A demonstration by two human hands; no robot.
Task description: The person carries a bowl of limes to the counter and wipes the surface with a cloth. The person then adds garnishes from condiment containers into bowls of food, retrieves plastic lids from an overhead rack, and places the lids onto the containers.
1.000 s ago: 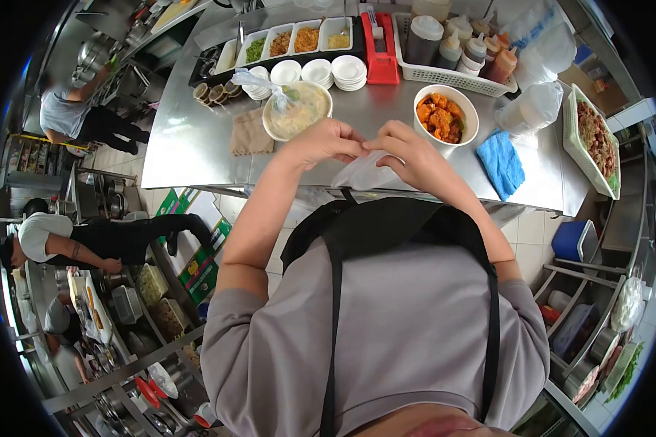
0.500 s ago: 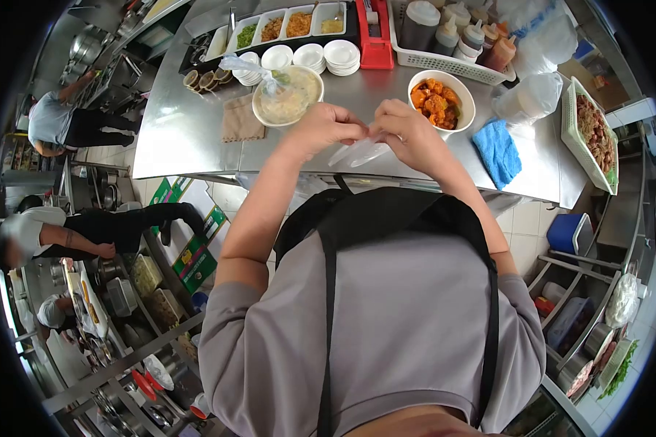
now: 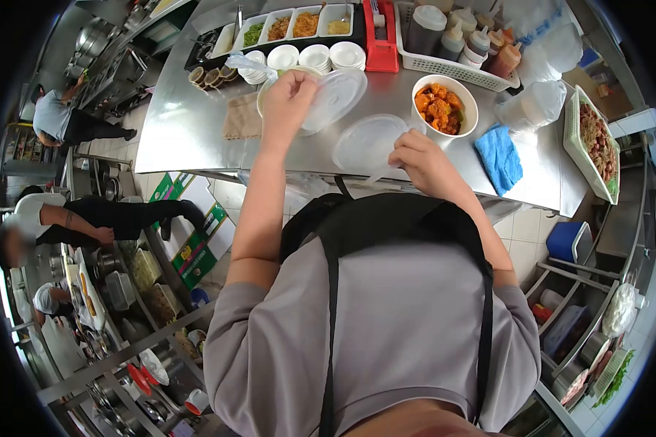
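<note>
My left hand [image 3: 290, 102] pinches a clear plastic lid [image 3: 340, 96], which hangs tilted over the right side of a round bowl [image 3: 261, 99]. That hand and lid hide most of the bowl; a knotted clear bag [image 3: 251, 64] shows at its far left rim. My right hand [image 3: 424, 162] has its fingers closed on the edge of a second clear plastic lid [image 3: 364, 144], held low over the steel counter. Just beyond the right hand stands a white paper bowl [image 3: 469, 109] of orange-red sauced chunks [image 3: 439, 108].
Stacked white saucers [image 3: 348, 54], topping trays [image 3: 305, 25] and a red dispenser [image 3: 380, 44] line the back. Sauce bottles fill a white basket [image 3: 455, 71]. A blue cloth [image 3: 498, 159] and brown napkin [image 3: 242, 118] lie nearby. Co-workers [image 3: 55, 113] stand at left.
My hands have moved apart: earlier both pinched the clear plastic together; now each has one lid. The left hand has shifted up and left over the bowl, the right slightly down.
</note>
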